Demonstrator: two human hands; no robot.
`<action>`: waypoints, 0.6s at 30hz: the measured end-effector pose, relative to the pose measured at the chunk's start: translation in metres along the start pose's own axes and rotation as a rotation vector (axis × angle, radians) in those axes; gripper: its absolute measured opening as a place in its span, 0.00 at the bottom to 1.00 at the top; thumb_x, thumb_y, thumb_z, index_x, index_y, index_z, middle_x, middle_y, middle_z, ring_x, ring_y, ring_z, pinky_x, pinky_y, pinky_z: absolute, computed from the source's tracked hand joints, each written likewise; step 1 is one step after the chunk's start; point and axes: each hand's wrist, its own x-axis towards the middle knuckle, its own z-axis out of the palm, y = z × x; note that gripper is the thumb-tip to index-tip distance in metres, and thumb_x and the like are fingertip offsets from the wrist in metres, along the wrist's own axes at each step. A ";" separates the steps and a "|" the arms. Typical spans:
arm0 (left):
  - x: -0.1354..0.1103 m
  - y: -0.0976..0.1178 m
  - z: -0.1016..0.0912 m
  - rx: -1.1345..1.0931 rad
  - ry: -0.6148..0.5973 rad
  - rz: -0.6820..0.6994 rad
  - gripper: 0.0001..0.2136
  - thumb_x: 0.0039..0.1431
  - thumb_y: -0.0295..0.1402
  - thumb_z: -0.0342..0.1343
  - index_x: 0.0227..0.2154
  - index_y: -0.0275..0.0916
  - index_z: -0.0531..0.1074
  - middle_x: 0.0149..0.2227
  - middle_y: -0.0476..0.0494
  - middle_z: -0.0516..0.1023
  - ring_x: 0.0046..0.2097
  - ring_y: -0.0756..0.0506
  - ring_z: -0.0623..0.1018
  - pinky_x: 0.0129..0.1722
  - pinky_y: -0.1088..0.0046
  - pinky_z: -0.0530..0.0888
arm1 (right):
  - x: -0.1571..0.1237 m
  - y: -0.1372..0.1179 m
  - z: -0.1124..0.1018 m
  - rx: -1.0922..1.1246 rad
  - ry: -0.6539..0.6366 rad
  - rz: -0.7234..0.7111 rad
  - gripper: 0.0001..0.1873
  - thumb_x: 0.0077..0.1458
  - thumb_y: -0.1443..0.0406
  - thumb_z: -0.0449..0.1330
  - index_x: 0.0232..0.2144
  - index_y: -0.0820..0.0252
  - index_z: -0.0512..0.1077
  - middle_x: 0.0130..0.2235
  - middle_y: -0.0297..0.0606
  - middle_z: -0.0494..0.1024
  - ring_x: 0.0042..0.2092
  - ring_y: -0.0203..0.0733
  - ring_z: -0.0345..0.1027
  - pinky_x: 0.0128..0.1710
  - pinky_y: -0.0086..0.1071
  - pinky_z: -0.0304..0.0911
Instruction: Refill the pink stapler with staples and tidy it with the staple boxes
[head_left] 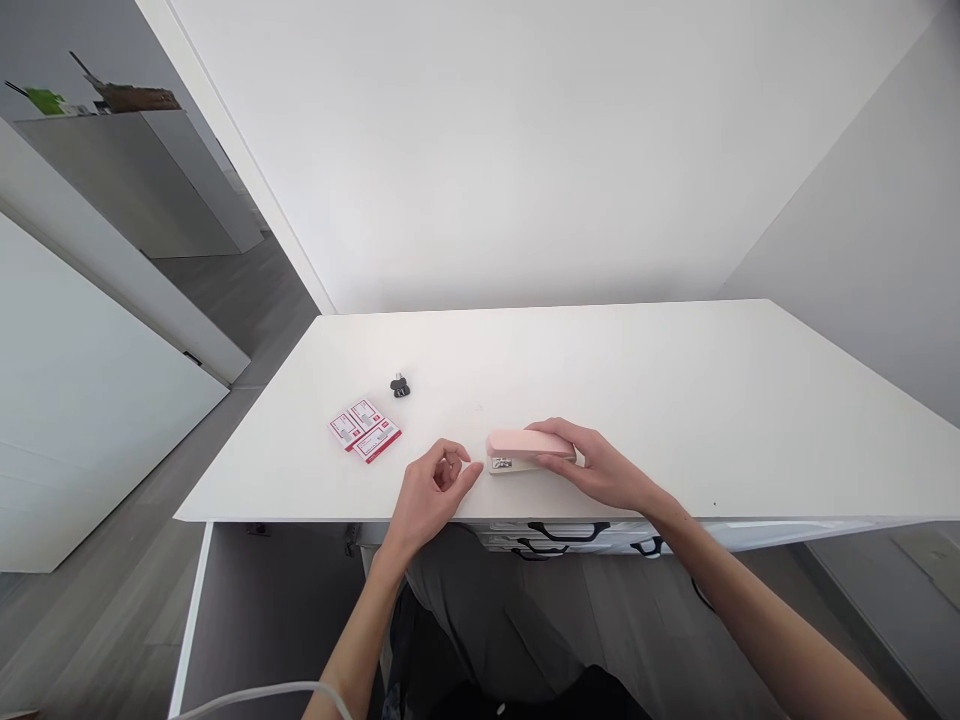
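Observation:
A pale pink stapler (519, 447) lies on the white table (675, 400) near its front edge. My right hand (600, 468) is closed over the stapler's rear end, thumb and fingers round it. My left hand (435, 490) hovers just left of the stapler's nose, fingers loosely curled, with nothing visible in them. Small red and white staple boxes (364, 430) lie further left. Behind them sits a small black binder clip (400, 387).
The table stands against a white wall in a corner. Drawers with black handles (570, 532) show under its front edge. A white cable (255, 695) runs at the bottom left. At the upper left a grey cabinet (150, 180) carries some objects.

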 end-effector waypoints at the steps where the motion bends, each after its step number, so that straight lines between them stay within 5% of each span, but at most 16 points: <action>1: 0.000 0.001 0.000 0.000 -0.006 0.019 0.14 0.66 0.47 0.60 0.41 0.42 0.74 0.26 0.56 0.60 0.28 0.50 0.59 0.30 0.72 0.58 | -0.003 0.001 0.002 -0.001 -0.009 -0.017 0.19 0.72 0.51 0.57 0.58 0.50 0.73 0.56 0.43 0.80 0.54 0.50 0.75 0.51 0.42 0.72; 5: 0.004 0.004 0.006 0.030 -0.054 0.125 0.14 0.65 0.45 0.62 0.47 0.43 0.80 0.33 0.51 0.67 0.30 0.49 0.62 0.31 0.72 0.61 | -0.008 0.006 0.009 0.001 -0.023 -0.065 0.17 0.73 0.53 0.56 0.58 0.48 0.72 0.55 0.43 0.80 0.52 0.50 0.75 0.49 0.44 0.74; 18: 0.009 0.009 0.022 -0.022 -0.053 0.109 0.08 0.63 0.39 0.62 0.34 0.40 0.79 0.30 0.51 0.70 0.30 0.50 0.62 0.31 0.72 0.61 | -0.002 0.009 0.014 0.052 -0.028 -0.028 0.15 0.72 0.55 0.58 0.57 0.49 0.73 0.53 0.40 0.81 0.51 0.49 0.76 0.47 0.42 0.73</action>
